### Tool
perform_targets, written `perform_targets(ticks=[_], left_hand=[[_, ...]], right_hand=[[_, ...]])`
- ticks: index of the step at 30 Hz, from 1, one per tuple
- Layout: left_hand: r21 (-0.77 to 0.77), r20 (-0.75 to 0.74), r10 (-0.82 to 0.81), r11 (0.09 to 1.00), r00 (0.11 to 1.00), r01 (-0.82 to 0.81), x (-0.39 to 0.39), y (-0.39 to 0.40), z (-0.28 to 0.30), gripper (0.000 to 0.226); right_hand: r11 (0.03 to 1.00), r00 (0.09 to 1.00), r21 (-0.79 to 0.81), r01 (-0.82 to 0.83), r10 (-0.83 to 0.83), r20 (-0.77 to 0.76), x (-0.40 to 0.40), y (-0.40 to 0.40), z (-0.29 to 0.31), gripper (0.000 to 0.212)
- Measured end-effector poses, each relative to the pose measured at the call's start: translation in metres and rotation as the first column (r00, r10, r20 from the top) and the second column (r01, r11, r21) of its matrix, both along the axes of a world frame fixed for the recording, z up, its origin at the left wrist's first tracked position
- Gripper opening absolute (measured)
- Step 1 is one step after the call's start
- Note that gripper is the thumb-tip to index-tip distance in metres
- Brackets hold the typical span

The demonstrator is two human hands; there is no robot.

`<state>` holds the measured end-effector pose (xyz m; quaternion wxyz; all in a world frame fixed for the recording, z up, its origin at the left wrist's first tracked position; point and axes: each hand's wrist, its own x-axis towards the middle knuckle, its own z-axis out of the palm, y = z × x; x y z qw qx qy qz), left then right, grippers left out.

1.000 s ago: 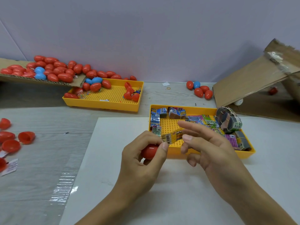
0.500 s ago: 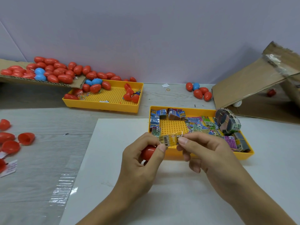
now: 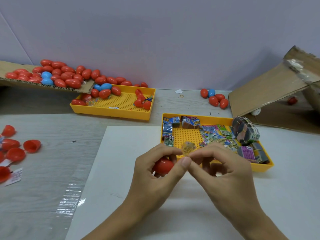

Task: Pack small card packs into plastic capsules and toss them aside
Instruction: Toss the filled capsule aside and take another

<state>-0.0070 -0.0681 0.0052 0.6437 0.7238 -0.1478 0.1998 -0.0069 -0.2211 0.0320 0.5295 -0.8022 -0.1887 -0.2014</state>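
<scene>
While the left hand (image 3: 155, 172) is curled round a red capsule half (image 3: 163, 166), a small card pack (image 3: 188, 148) is pinched at the fingertips of the right hand (image 3: 223, 170), just above and at about two o'clock from the capsule half. The pack is blurred, so its print and exact edges cannot be read; its long axis is judged to lie roughly from ten o'clock to four o'clock, tilted rather than level. Whether the left thumb also bears on the pack cannot be told, as the thumb tip and the right fingertips meet at the same spot.

The mouth of the capsule half is hidden behind the left fingers, and its facing is therefore not confirmed; it is judged to open toward twelve or one o'clock, toward the pack. The coming move is judged to turn on this one relation: the pack must be brought end-on to the mouth, down toward eight o'clock, with the right hand as the nearer and working hand.

Directly beyond both hands, at twelve o'clock, the near yellow tray (image 3: 259, 168) is noted with further packs along its sides. Loose red halves (image 3: 32, 146) are recorded at nine o'clock, and closed capsules (image 3: 72, 83) at eleven o'clock on a cardboard flap (image 3: 10, 82).
</scene>
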Motion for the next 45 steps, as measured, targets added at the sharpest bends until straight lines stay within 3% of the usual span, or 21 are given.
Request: perform_targets(ticks=[5,11,14,17,20,22,26,31,36,40,45], left_hand=[[0.009,-0.015,-0.094,0.996,0.995,0.094,0.003,0.000,-0.004,0.019],[-0.045,-0.068,-0.088,0.995,0.994,0.085,0.005,0.002,-0.006,0.020],[-0.016,-0.065,-0.089,0.996,0.994,0.088,0.004,0.001,-0.008,0.020],[0.040,-0.051,-0.114,0.992,0.992,0.116,0.003,-0.001,-0.008,0.016],[0.042,-0.056,-0.126,0.991,0.990,0.129,0.003,-0.001,-0.008,0.017],[0.029,-0.058,-0.117,0.993,0.991,0.118,0.002,-0.001,-0.007,0.018],[0.012,-0.055,-0.117,0.993,0.992,0.118,0.003,-0.001,-0.005,0.019],[0.005,-0.048,-0.076,0.997,0.996,0.077,0.002,0.000,-0.005,0.025],[0.028,-0.042,-0.094,0.995,0.995,0.095,0.002,-0.001,-0.005,0.022],[-0.020,-0.076,-0.139,0.990,0.987,0.138,0.002,0.001,-0.003,0.019],[-0.170,-0.093,-0.245,0.959,0.965,0.227,0.001,0.002,-0.006,0.027]], right_hand=[[0.996,0.999,-0.085,0.008,-0.005,0.038,0.001,0.001,-0.003,0.010],[0.998,0.998,0.019,-0.062,0.062,-0.027,0.006,-0.007,0.001,0.051],[0.989,0.986,0.109,-0.104,0.116,-0.116,0.008,-0.009,0.002,0.057],[0.958,0.943,0.233,-0.165,0.222,-0.248,0.010,-0.008,0.003,0.050],[0.948,0.929,0.246,-0.204,0.267,-0.258,0.010,-0.010,0.006,0.038],[0.963,0.942,0.178,-0.201,0.239,-0.234,0.010,-0.012,0.008,0.035],[0.976,0.974,-0.106,-0.193,0.177,-0.141,0.011,-0.016,0.011,0.029],[0.966,0.981,-0.192,-0.174,0.152,-0.124,0.011,-0.020,0.013,0.005],[0.932,0.971,-0.279,-0.230,0.202,-0.127,0.011,-0.021,0.013,0.007],[0.951,0.970,-0.218,-0.221,0.191,-0.148,0.013,-0.023,0.011,0.014],[0.986,0.971,-0.074,-0.152,0.135,-0.196,0.015,-0.022,0.008,0.005]])
